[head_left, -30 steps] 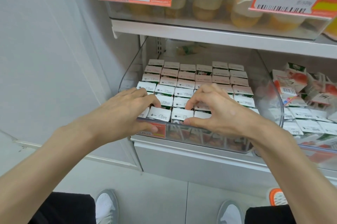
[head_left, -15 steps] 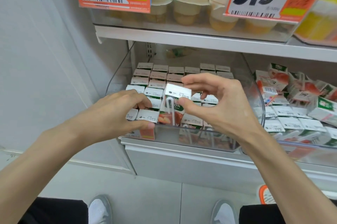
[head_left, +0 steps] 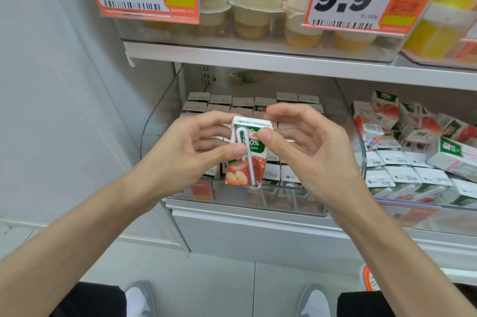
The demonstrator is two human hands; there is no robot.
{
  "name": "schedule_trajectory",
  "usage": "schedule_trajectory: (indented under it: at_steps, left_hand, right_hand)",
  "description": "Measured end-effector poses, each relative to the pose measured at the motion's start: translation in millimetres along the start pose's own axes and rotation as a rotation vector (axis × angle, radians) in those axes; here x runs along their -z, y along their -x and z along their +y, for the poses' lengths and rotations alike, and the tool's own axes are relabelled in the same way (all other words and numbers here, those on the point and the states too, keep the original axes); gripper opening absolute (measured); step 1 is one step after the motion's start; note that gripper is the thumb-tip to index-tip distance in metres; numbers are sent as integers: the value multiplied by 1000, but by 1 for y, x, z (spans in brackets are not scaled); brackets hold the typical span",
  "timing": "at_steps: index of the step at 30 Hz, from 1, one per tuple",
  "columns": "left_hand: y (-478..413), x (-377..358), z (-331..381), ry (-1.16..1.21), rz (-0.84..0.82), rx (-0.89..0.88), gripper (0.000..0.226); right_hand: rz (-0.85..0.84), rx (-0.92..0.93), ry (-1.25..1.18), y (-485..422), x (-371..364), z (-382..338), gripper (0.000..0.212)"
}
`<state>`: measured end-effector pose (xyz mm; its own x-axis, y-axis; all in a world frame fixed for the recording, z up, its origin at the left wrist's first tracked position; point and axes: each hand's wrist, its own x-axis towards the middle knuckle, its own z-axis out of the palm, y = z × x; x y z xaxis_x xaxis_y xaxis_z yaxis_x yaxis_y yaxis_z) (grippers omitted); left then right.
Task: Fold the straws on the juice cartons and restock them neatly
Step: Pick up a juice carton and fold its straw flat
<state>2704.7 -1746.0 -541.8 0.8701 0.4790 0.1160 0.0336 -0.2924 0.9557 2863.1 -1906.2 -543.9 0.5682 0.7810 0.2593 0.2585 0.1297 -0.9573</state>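
Juice carton lifted out of the clear plastic bin; the folding could now begin.
The left hand gripped the glossy paper box, with its thumb on the thin white bent straw. The right hand pinched the upper corner at 2 o'clock. Behind stood neat rows of cartons, and at 3 o'clock lay a loose pile.

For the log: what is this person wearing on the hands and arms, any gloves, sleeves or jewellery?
Nothing is worn on either. The left hand and right hand are ungloved and show no rings. The left forearm and right forearm are bare to the frame edge, with no sleeve, watch or band in view. The thumbnails that show look short and unpainted.
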Motion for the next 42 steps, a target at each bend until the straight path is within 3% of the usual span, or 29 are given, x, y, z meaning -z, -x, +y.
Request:
schedule_trajectory:
  at_steps: [5, 13, 19, 27, 32, 36, 42]
  left_hand:
    - [1, -3, -1, 105, 34, 65, 46]
    - [5, -2, 2, 103, -62, 65, 36]
    - [8, 0, -3, 150, -62, 107, 43]
    - [15, -6, -4, 559, -237, 270, 35]
    - [15, 0, -3, 446, -96, 275, 40]
    - [15, 0, -4, 295, 19, 297, 56]
    - [14, -2, -3, 363, 28, 294, 44]
  right_hand:
    - [-18, -51, 20, 3, -2, -1, 45]
    - [61, -104, -51, 2, -7, 1, 43]
    - [96, -188, -189, 0, -11, 2, 31]
    - [95, -263, -285, 0, -16, 9, 24]
    - [-15, -221, -85, 1, -17, 5, 38]
    - [-139, -222, -126, 4, -22, 5, 38]
    - [-67, -248, -180, 3, -19, 8, 45]
